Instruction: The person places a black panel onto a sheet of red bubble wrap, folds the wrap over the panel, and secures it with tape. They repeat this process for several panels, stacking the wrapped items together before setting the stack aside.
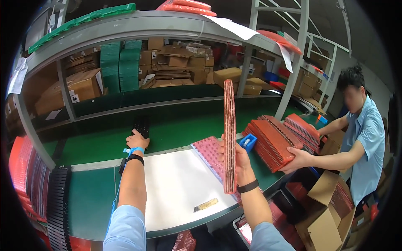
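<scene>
Pack (229,125): slim, red-edged, upright, seen edge-on over the right part of the sheet (167,188); whether its lower end touches anything cannot be told.
Right hand (241,162): grasping the pack, fingers and palm about its lower half, above the sheet's right side.
Left hand (137,141): extended beyond the sheet's far left corner, fingers at the near end of the black strip (141,124); whether they grip it or only rest there cannot be told.
Strip: on the green belt (180,129), beyond the sheet.
Pad (207,148): pink, dotted, lying along the sheet's right side, partly hidden by the pack.
Desk (90,213): bears the sheet; a blue dispenser (248,142) is right of the sheet.
Co-worker (362,134): stands right of the sheet, one hand (297,160) supporting a red stack (266,144).
Step at the sheet: judged to be two-handed handling, the pack held up on the right while the strip is attended to on the left.
Next move at the sheet: judged to call for a steady hold on the pack, clear of the pad and the red stack, and a sure pinch before any shift of the strip.
</scene>
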Motion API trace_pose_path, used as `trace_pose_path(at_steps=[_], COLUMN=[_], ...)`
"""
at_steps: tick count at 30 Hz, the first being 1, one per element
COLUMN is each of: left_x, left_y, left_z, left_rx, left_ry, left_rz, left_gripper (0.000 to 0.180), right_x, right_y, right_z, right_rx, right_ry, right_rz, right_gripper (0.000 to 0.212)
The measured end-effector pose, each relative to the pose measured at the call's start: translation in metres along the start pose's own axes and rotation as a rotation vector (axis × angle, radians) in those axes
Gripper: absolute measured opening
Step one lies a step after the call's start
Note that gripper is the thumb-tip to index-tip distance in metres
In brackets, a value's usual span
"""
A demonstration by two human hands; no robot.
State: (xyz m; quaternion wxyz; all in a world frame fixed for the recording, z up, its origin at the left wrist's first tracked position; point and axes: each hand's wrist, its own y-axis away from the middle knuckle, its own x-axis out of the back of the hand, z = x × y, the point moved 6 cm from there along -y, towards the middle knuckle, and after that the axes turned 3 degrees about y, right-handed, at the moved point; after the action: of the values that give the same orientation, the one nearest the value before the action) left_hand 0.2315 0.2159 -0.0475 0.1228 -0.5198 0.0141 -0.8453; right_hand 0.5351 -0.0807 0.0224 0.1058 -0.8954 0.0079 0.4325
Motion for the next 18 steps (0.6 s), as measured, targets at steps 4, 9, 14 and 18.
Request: trace_pose_path(at_steps=[4,9,14,18], left_x=[0.028,0.116,0.235,0.286], left_y=[-0.003,0.002,0.086,0.183], left_z=[-0.015,-0.064,-0.162,-0.223], left_rx=[0.007,-0.186,-0.435,-0.31], left_ry=[0.064,0.04,0.13,0.273], left_rz=[0.062,0.101,0.253,0.137], left_gripper=[0.081,0.075,0.06,0.055], right_x=[-0.005,0.013,0.015,0.01], right_y=[0.01,0.014,0.024,0.032], right_z=[0.0,-0.002,0.0,-0.004], right_rx=[0.001,-0.023,-0.023,-0.008], right_ry=[0.043,-0.046,-0.076,-0.03], right_rz=[-0.005,-0.057,-0.179,-0.165], right_gripper=[0.034,0.034,0.035,0.034])
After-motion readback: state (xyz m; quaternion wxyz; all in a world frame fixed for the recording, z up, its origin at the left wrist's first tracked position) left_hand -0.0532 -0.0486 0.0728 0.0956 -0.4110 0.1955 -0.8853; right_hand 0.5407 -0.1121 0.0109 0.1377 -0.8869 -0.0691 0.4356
